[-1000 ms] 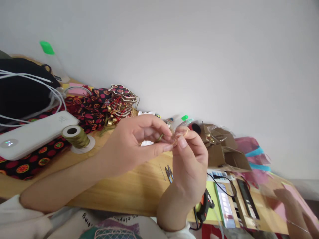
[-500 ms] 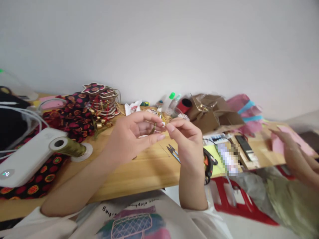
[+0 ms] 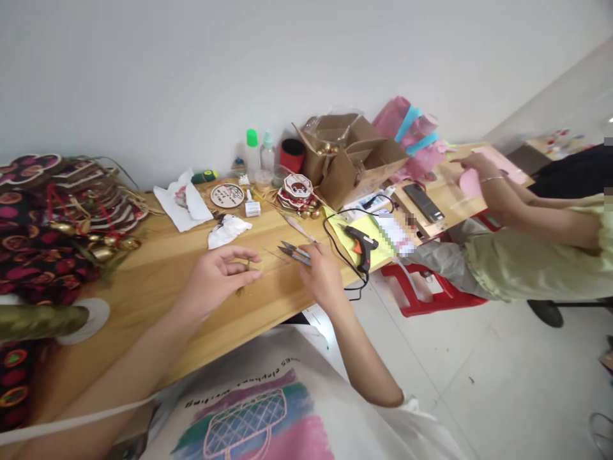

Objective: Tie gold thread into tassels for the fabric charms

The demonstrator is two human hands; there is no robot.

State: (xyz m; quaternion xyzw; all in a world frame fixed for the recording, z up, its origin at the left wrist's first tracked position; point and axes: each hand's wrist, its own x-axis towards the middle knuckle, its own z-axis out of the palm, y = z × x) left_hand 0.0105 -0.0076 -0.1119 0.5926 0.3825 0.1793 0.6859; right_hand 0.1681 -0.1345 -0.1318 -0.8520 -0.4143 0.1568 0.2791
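My left hand [image 3: 225, 275] is above the wooden table, thumb and fingers pinching an olive-green cord [image 3: 248, 263]; a short end shows below the thumb. My right hand [image 3: 322, 273] has come down on the tabletop, its fingers closed over the handles of blue thread snips [image 3: 295, 253]. The snips' blades point left, and part of the handles is hidden under the fingers. Close to the blades lies a thin needle-like piece [image 3: 276, 254]. Crumpled white tissue [image 3: 230, 231] rests just beyond my left hand.
A hot glue gun [image 3: 360, 246] with black cable lies to the right on yellow paper. Behind stand a cardboard box [image 3: 364, 166], bottles [image 3: 252, 150] and octagonal charms [image 3: 295, 191]. An olive thread spool [image 3: 43, 322] is at left. A co-worker's hand [image 3: 474, 163] touches pink paper.
My view has swung right. My hands were together at the cord; now they are apart, the right one having moved down to the snips while the left keeps the cord.
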